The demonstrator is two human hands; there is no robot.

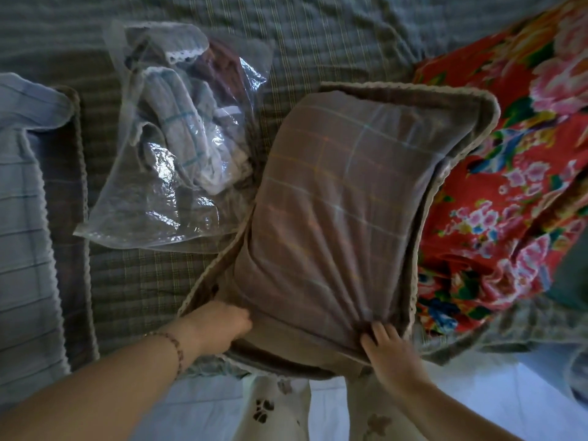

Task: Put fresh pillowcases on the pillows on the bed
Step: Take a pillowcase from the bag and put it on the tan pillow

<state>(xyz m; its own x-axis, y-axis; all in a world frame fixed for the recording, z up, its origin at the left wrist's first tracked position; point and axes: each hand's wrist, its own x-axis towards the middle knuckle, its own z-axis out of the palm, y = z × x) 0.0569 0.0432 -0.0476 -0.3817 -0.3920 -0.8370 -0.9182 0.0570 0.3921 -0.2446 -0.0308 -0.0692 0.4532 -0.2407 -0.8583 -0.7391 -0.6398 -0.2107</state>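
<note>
Head view. Brown pillowcase (334,202) with thin pale checks and a lace-edged border, stuffed plump. Lies on the green plaid bedspread (318,33), directly beyond both hands, its near end touching them. Fans into tight pleats that all run down to the right hand (388,348). Shows a dark slit along the near edge, between the two hands.

Right hand: reaches in from below, palm down, thumb and fingers pinching the gathered cloth at the near right corner.

Left hand (222,323): arm stretched forward, beaded bracelet (176,348) at the wrist, knuckles against the near left corner, fingertips buried in the fabric. Gripping or merely pushing, cannot tell.

Beyond the left hand, well apart: clear plastic bag (165,202) holding folded linens. Far to that hand's left: blue striped pillow (25,186). Just right of the right hand and beyond it: red floral quilt (509,154), touching the pillowcase's border.
</note>
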